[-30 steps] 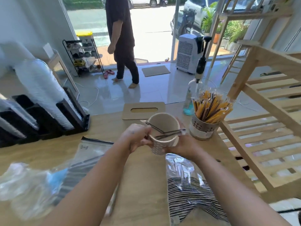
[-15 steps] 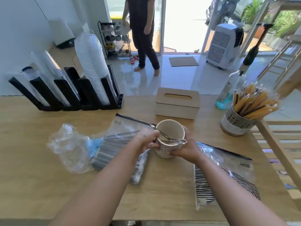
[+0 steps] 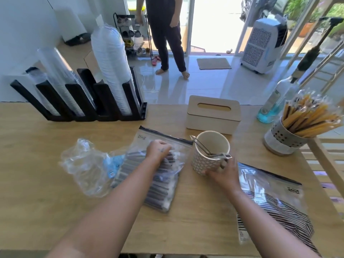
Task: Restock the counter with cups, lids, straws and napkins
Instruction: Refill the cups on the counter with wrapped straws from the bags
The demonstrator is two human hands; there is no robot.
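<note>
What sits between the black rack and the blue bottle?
A wooden box with a slot on top, on the counter between rack and bottle. The head view shows it.

The standing person (image 3: 167, 34) is cut off by the top edge above the chest. The left hand (image 3: 158, 148) lies knuckles-up on the zip bag of dark straws (image 3: 162, 192), fingertips tucked under, so whether it pinches the plastic cannot be told. The right hand (image 3: 221, 174) holds the patterned cup (image 3: 206, 162) low down, its fingertips hidden behind it. The second zip bag (image 3: 275, 202) runs out at the bottom edge, and its label print is too small to read.
</note>
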